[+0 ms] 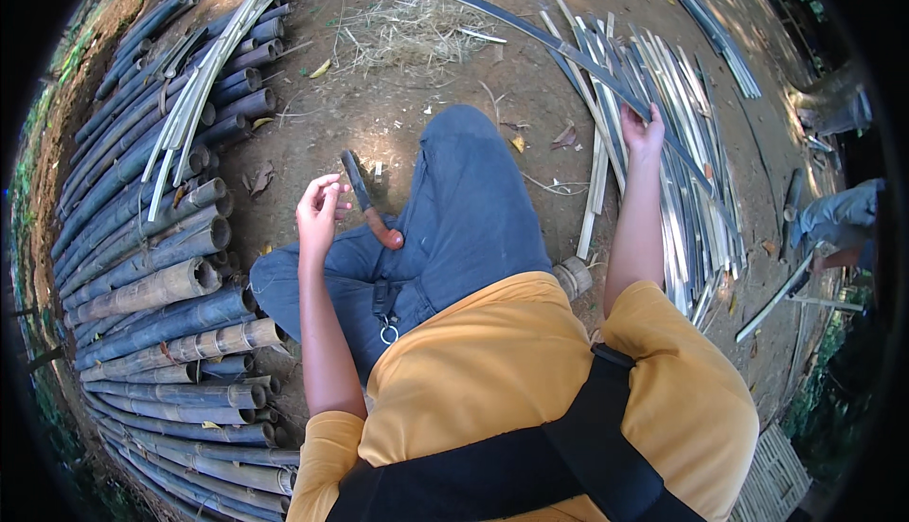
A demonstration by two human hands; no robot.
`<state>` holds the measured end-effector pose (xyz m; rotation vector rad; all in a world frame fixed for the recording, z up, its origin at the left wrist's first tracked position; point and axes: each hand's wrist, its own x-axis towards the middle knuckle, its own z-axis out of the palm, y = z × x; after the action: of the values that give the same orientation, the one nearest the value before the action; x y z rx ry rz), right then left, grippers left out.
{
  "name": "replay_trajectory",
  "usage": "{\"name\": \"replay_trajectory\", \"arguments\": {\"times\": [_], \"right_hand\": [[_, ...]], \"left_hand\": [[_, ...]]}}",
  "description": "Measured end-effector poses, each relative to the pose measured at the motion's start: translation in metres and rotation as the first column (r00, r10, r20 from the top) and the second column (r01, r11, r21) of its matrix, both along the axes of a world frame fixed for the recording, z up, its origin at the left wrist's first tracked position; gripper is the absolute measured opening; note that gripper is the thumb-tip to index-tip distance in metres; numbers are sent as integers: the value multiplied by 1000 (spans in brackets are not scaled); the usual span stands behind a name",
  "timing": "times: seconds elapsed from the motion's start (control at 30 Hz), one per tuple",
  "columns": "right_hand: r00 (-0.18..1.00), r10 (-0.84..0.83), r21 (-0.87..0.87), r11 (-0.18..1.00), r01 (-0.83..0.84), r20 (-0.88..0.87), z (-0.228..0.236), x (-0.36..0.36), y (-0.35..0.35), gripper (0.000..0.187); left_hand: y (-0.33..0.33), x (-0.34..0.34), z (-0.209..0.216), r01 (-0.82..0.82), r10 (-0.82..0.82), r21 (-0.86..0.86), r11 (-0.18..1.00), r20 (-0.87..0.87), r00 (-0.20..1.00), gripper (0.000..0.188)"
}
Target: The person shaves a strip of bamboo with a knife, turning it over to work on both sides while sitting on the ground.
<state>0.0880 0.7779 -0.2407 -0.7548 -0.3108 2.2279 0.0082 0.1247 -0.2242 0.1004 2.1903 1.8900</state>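
Observation:
My right hand (644,130) is closed around a long dark bamboo strip (568,51). The strip slants from the far middle down over a pile of split bamboo strips (677,157), pale on some faces and dark on others. Loosely bent and apart, the fingers of my left hand (320,207) hold nothing. Just beside them a knife (383,226) lies against my bent leg, its dark blade pointing away and its reddish-brown wooden handle toward me.
Stacked dark bamboo poles (151,290) line the left side, with a bundle of pale strips (210,72) on top. Thin shavings (417,31) lie heaped at the far middle. Another person (843,219) is at the right edge, near more strips. A cut bamboo piece (574,277) sits by my hip.

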Motion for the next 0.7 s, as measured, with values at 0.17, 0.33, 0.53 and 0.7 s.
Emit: {"name": "replay_trajectory", "arguments": {"times": [0.17,0.33,0.53,0.7], "right_hand": [[969,-162,-33,985,171,188,-85,72,26,26],[901,-348,-135,911,391,260,-150,86,9,34],[930,-307,-257,900,353,202,-195,81,49,70],[937,-340,-26,940,339,-73,-172,74,118,85]], "left_hand": [[-1,4,-9,28,-27,-24,999,35,999,24],[-16,9,-17,28,-23,-84,996,58,998,23],[-42,27,-12,-32,46,-157,987,90,995,23],[-39,27,-19,-44,57,-113,993,115,992,25]]}}
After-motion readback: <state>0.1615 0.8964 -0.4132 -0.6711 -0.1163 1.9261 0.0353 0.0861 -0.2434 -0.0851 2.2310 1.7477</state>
